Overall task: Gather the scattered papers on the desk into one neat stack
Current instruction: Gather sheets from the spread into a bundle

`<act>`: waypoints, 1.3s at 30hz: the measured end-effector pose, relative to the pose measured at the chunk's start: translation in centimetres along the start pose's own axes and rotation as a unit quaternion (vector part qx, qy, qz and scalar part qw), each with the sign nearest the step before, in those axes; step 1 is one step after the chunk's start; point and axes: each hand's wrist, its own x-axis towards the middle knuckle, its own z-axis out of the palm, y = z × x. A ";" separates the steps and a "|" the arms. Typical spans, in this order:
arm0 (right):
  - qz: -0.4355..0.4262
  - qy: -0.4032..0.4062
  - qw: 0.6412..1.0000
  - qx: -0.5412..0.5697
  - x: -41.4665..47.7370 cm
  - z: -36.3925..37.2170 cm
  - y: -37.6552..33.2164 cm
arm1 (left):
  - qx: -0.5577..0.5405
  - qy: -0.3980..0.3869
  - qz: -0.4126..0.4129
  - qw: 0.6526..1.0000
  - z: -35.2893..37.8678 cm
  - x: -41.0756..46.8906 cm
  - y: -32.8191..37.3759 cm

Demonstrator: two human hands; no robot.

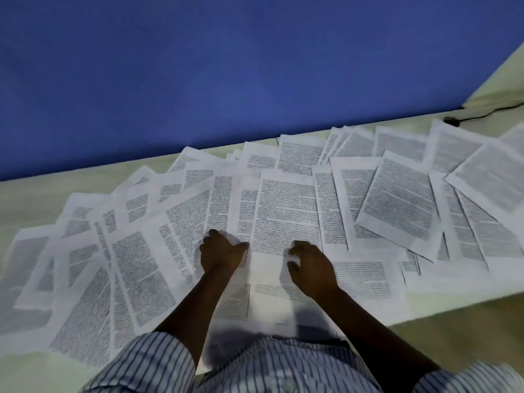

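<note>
Item: printed sheets, white with dense black text, loose and overlapping, fanned at many angles across a pale desk. None stacked.

Reference piece: central sheet, upright to the viewer, lying on top of its neighbours.

- Left of the central sheet: sheets tilted and layered outward to the desk's near edge.
- Right of the central sheet: more sheets, several slanted, one lying crosswise below its lower right corner.
- Beyond the central sheet: a further row reaching a blue panel.

Left hand: palm down just left of the central sheet's lower left corner. Its fingers are spread and relaxed, resting flat on the neighbouring sheets. The thumb reaches to the central sheet's left edge. Nothing grasped.

Right hand: palm down on the central sheet's lower margin. Its fingers are loosely bent, tips resting on the printed text, thumb on the white margin. Nothing pinched or lifted.

Also present: black cable on the desk, far right of and beyond the central sheet. Striped shirt at the near edge.
</note>
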 end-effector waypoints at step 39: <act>0.288 0.017 0.949 -0.129 2.5 -5.3 3.4 | -0.375 -0.180 0.013 0.909 1.5 -3.3 -2.3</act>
